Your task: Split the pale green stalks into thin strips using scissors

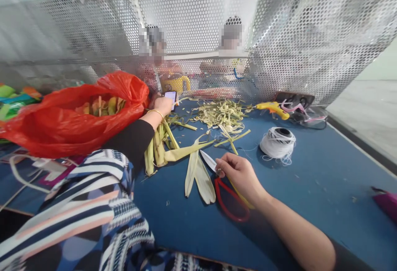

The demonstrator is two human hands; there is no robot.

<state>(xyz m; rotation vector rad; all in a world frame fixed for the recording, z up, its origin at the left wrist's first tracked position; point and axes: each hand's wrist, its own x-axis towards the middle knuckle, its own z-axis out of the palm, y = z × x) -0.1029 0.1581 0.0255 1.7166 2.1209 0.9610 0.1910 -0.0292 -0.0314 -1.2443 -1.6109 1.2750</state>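
Between its thumb and fingers, my right hand (pixel 237 176) pinches a pair of scissors near the pivot. The scissors' red handles (pixel 232 205) hang toward me and the blades (pixel 207 160) point away to the left. Beside the blades, pale dried husk leaves (pixel 201 180) lie on the blue table (pixel 186 229). Reaching far forward, my left hand (pixel 163 105) is at a lit phone (pixel 170 95); its fingers are mostly hidden, so I cannot tell if it grips it. Below that wrist lie several green-yellow stalks (pixel 159 147).
A red plastic bag (pixel 62 118) with husks stands at left. Husk scraps (pixel 221 114) are heaped near the perforated metal screen (pixel 198 15). A white thread spool (pixel 277 143), yellow glue gun (pixel 273 108) and pink-framed glasses (pixel 302 112) sit at right. Two people are behind the screen.
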